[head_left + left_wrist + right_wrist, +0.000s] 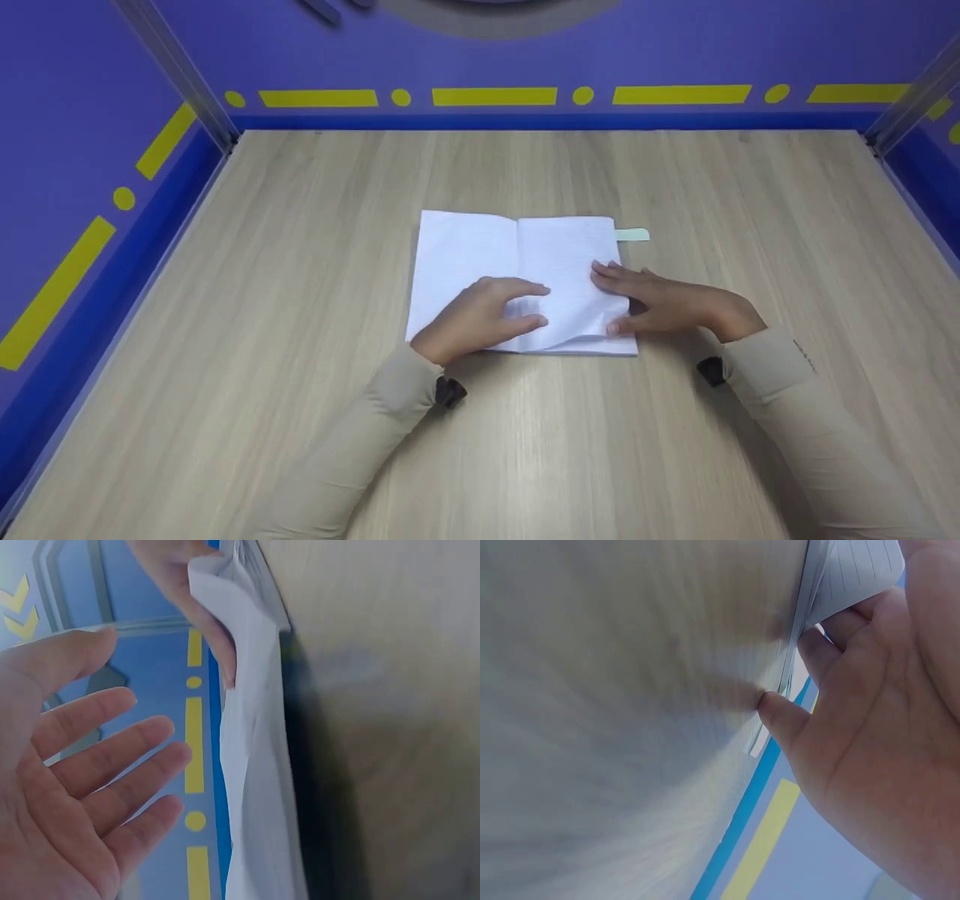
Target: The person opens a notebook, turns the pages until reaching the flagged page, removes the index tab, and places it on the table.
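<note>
An open notebook (465, 247) with white, faintly lined pages lies on the table. Over its middle fold hovers my left hand (484, 315), fingers spread and slightly bent, with nothing in its grasp; the palm shows in the left wrist view. At the notebook's right edge my right hand (652, 300) holds a page (859, 574) between thumb and fingers, its fingers lying over the top side. The lower part of that page bows up from the sheets below, and the bulge (247, 630) shows in the left wrist view.
A pale green tab (634, 235) sticks out from the notebook's upper right side. The wood-grain table (337, 225) ends at blue panels (495, 64) with yellow markings at the back and sides.
</note>
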Demonstrator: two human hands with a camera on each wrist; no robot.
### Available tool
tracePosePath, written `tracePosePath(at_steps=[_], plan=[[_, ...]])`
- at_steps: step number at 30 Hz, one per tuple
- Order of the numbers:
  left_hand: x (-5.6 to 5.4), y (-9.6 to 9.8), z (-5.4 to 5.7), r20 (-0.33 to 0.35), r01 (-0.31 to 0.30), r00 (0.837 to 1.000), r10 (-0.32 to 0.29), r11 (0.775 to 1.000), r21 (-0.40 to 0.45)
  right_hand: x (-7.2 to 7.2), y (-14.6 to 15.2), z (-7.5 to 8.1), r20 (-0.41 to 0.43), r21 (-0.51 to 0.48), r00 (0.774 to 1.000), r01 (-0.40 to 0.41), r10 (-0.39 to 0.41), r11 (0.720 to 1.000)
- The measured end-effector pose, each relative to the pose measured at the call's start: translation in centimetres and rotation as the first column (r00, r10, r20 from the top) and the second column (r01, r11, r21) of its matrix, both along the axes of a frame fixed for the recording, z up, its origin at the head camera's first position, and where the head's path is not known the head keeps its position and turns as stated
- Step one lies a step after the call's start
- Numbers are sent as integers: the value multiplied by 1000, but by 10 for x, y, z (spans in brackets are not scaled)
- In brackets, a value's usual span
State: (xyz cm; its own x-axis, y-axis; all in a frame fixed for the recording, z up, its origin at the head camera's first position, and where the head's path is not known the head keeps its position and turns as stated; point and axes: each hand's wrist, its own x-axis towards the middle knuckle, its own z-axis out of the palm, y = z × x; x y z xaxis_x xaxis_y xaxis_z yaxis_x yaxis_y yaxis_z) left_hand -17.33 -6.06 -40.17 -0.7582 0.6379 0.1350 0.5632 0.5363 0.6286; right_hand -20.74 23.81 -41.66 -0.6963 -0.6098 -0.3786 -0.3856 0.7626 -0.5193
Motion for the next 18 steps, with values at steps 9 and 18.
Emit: tracePosePath(at_steps=[9, 18], plan=[[1, 28, -3, 51, 53, 998, -48, 994, -100, -1, 0, 0, -9, -24, 1000, -24, 24, 999], [2, 42, -8, 85, 80, 994, -67, 984, -158, -1, 1, 0, -17, -22, 999, -34, 33, 999]])
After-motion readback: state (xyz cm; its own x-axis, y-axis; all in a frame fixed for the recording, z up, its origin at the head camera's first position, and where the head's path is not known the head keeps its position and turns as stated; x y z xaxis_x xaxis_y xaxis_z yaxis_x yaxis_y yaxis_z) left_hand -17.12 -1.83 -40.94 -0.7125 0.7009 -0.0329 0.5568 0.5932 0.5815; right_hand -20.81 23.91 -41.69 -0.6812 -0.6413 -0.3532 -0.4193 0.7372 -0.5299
